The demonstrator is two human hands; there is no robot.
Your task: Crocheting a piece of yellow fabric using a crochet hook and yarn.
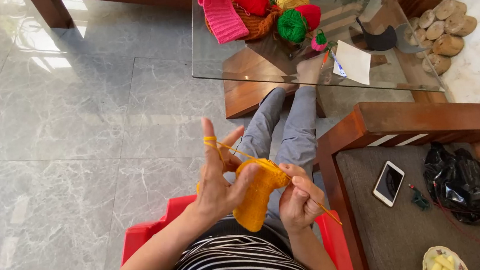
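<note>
Mid-stitch: left hand (218,187) gripped orange knitted piece (257,195), yarn (211,140) looped over raised forefinger; right hand (299,202) clenched on needle (326,210). Next stitch likely needed steady yarn tension.

Knitted piece (257,195) held between left hand (218,184) and right hand (299,202) near centre; table (215,55) far beyond, carrying yarn balls (291,24) and paper (356,62); phone (388,182) and bag (461,181) on seat (390,232) at right.
</note>
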